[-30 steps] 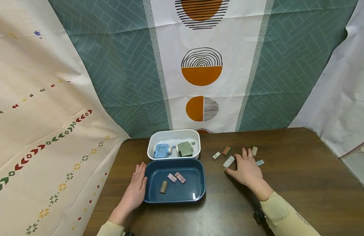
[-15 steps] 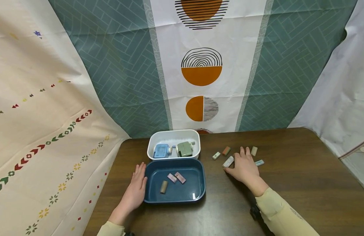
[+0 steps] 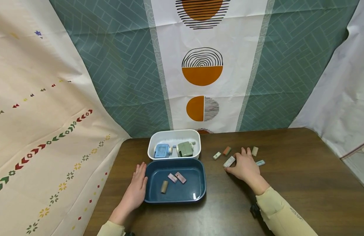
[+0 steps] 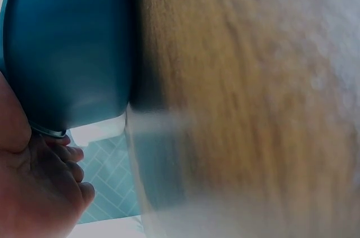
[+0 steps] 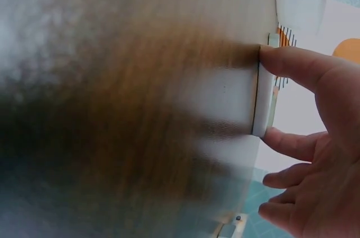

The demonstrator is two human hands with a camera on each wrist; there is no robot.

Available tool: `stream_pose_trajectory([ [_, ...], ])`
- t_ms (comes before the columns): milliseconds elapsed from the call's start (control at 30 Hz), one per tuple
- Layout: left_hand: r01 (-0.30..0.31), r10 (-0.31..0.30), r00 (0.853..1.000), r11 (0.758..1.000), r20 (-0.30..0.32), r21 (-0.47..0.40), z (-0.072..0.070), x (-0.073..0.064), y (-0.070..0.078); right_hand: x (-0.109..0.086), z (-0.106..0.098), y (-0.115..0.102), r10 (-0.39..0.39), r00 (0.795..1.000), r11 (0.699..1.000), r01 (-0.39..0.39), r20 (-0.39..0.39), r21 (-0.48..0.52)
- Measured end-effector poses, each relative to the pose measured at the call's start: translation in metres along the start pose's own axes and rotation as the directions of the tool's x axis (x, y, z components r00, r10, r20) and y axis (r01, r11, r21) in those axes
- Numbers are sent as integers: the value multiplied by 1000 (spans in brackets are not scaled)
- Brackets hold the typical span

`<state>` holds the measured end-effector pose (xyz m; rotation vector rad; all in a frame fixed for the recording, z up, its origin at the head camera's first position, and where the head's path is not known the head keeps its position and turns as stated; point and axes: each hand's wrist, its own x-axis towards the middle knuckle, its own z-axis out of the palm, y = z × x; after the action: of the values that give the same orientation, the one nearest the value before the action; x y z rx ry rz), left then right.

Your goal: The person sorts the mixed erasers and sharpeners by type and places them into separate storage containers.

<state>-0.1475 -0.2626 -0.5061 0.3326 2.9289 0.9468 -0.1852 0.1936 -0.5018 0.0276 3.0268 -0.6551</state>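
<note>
My right hand (image 3: pixel 245 167) pinches a small white eraser-like block (image 3: pixel 229 161) on the table, thumb and index finger at its two ends. The right wrist view shows the white block (image 5: pixel 263 100) edge-on between those fingertips, with the other fingers loosely bent below. My left hand (image 3: pixel 136 187) lies with straight fingers along the left side of the dark blue tray (image 3: pixel 188 201), touching its rim. In the tray lie two small pink blocks (image 3: pixel 180 177) and a tan one (image 3: pixel 164 186).
Behind the blue tray stands a white bin (image 3: pixel 174 133) with a blue item (image 3: pixel 162 151) and a green one (image 3: pixel 185 149). Near my right hand lie a pale block (image 3: pixel 217 155), an orange-brown block (image 3: pixel 227 151), a beige block (image 3: pixel 255 151) and a light blue block (image 3: pixel 260 163).
My right hand has shifted slightly left, and its fingers have closed in on the white block. The left hand and the tray stay in place.
</note>
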Motion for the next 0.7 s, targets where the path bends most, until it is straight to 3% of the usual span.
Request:
stream_pose_trajectory([
  [700, 7, -7, 1000, 1000, 5, 13, 0, 1, 2, 2, -2, -4, 5, 1000, 1000, -4, 14, -29],
])
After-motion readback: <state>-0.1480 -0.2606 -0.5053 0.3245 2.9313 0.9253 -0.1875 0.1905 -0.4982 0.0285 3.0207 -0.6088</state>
